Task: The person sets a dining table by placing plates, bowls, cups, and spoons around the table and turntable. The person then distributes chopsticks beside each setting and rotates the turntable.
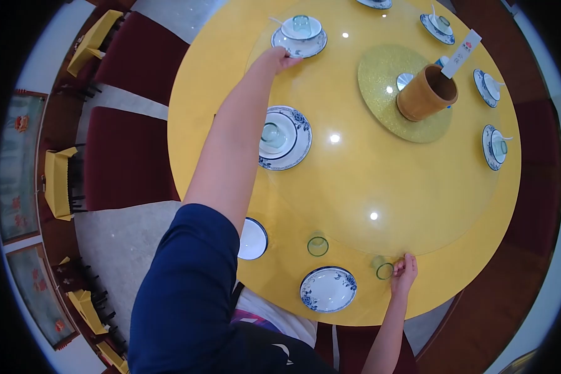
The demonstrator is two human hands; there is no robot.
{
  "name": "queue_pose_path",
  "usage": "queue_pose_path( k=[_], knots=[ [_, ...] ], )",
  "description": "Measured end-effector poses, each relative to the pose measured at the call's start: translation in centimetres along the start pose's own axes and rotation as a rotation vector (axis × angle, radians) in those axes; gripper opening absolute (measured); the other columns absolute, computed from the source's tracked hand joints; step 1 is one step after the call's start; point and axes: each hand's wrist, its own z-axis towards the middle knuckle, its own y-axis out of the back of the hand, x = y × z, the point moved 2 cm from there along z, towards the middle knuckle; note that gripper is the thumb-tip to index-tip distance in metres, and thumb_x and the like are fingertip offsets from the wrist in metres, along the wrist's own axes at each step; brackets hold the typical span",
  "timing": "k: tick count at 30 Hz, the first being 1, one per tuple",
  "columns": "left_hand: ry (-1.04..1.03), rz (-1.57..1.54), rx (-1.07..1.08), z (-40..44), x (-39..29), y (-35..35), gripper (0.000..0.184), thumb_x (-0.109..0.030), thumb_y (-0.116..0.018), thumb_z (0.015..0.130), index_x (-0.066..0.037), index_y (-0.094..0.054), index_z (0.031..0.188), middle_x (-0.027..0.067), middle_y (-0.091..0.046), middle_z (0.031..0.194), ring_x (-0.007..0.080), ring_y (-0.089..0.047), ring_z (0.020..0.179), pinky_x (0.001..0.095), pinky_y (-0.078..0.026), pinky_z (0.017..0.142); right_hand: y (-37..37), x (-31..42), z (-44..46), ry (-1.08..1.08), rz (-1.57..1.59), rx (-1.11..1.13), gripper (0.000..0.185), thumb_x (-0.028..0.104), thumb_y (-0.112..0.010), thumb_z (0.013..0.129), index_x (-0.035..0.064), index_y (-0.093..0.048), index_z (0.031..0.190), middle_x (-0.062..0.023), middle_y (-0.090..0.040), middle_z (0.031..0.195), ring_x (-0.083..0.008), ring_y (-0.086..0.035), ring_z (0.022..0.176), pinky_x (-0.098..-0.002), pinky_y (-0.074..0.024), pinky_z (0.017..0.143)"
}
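The person's left hand (285, 60) is resting at the near rim of a round white porcelain plate with blue floral edging (318, 48), on the round yellow desk (196, 78); whether its bent fingers are gripping the rim, one cannot tell. Just beyond that hand, the plate is carrying a white blue-rimmed bowl (315, 34) with a pale green glass cup (302, 25) sitting in it. The right hand (404, 269) is curling its fingers just beside a clear green-tinted tumbler (382, 268) on its left; whether they are grasping it, one cannot tell. Farther left of the right hand, a second clear green-tinted tumbler (318, 245) is sitting near a white dish with blue flowers (328, 290). Forward of the right hand, a brown cylindrical holder (419, 98) is standing on a gold disc (377, 78).
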Motion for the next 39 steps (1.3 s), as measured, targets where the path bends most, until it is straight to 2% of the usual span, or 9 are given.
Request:
queue_pose_path(
  k=[7,9,11,13,19,22,26,32,39],
  knots=[
    [0.052,0.167,-0.109,-4.2,-0.3,3.1,0.022,-0.001,-0.036,0.093,0.008,-0.046,0.111,0.0235,-0.063,0.102,0.0331,-0.068,0.088,0.0325,-0.062,0.071,0.4,-0.2,0.1,-0.005,0.017,0.001,0.013,0.017,-0.057,0.093,0.01,-0.052,0.084,0.0001,-0.049,0.056,-0.01,-0.047,0.045,-0.0222,-0.0376,0.041],
    [0.056,0.287,-0.084,-4.8,0.4,4.0,0.016,-0.008,-0.042,0.094,0.001,-0.051,0.103,0.0164,-0.067,0.092,0.0219,-0.07,0.072,0.0262,-0.058,0.052,0.3,-0.5,0.3,0.01,0.023,0.022,0.013,0.017,-0.057,0.093,0.0097,-0.052,0.083,-0.0003,-0.049,0.056,-0.0104,-0.048,0.045,-0.0224,-0.0378,0.041],
    [0.096,0.512,-0.027,-3.0,0.4,5.7,0.012,-0.017,-0.048,0.094,-0.006,-0.055,0.094,0.0083,-0.068,0.079,0.0082,-0.059,0.053,0.0196,-0.041,0.037,1.2,-0.3,0.2,0.027,0.01,0.046,0.014,0.017,-0.057,0.093,0.0091,-0.052,0.083,-0.001,-0.05,0.056,-0.0111,-0.049,0.045,-0.0228,-0.0379,0.042],
    [0.127,0.569,-0.069,-3.8,0.2,5.2,0.015,-0.022,-0.051,0.093,-0.009,-0.056,0.088,0.0031,-0.066,0.073,0.002,-0.044,0.044,0.0173,-0.028,0.035,0.6,-0.1,0.0,0.028,0.005,0.047,0.016,0.018,-0.056,0.094,0.0082,-0.052,0.082,-0.0008,-0.05,0.057,-0.0103,-0.049,0.046,-0.0221,-0.0368,0.042],
    [0.148,0.685,-0.159,-6.9,0.0,4.3,0.025,-0.032,-0.05,0.094,-0.008,-0.058,0.093,0.0018,-0.065,0.073,0.002,-0.041,0.042,0.0177,-0.027,0.038,0.7,-0.3,-0.3,0.02,-0.015,0.044,0.021,0.019,-0.055,0.095,0.0044,-0.054,0.08,-0.0019,-0.053,0.057,-0.0113,-0.052,0.045,-0.0222,-0.0374,0.041],
    [0.015,0.912,-0.239,-9.6,-1.1,4.7,0.037,-0.038,-0.048,0.093,-0.004,-0.063,0.092,0.0049,-0.065,0.068,0.0084,-0.047,0.043,0.027,-0.034,0.038,0.6,0.1,-0.3,0.031,-0.022,0.069,0.022,0.02,-0.056,0.095,0.0048,-0.054,0.079,-0.0019,-0.053,0.057,-0.0106,-0.052,0.046,-0.0216,-0.0377,0.042],
    [-0.842,1.321,-0.215,-20.0,-1.9,5.5,0.051,-0.042,-0.049,0.093,0.004,-0.067,0.084,0.0139,-0.063,0.062,0.0213,-0.063,0.056,0.033,-0.048,0.06,0.6,0.2,-0.6,0.042,-0.015,0.09,0.022,0.021,-0.057,0.094,0.006,-0.055,0.079,-0.0008,-0.053,0.058,-0.0093,-0.051,0.046,-0.0208,-0.0378,0.042],
    [-0.655,1.089,-0.275,-39.6,9.1,11.3,0.033,-0.025,-0.05,0.096,0.001,-0.062,0.08,0.0031,-0.053,0.054,0.0074,-0.051,0.051,0.0255,-0.039,0.049,0.6,0.8,-0.9,0.071,-0.026,0.148,0.024,0.024,-0.056,0.095,0.0069,-0.055,0.079,0.0001,-0.052,0.059,-0.0086,-0.05,0.047,-0.0211,-0.0373,0.044],
    [-0.471,0.812,-0.4,-49.9,26.0,17.5,0.037,-0.026,-0.049,0.095,0.001,-0.061,0.074,0.0043,-0.055,0.055,0.0098,-0.05,0.049,0.0261,-0.039,0.048,1.0,0.1,-1.1,0.064,0.005,0.177,0.026,0.029,-0.056,0.095,0.0072,-0.054,0.082,0.0,-0.052,0.061,-0.0086,-0.051,0.051,-0.0213,-0.0385,0.046]
  ],
)
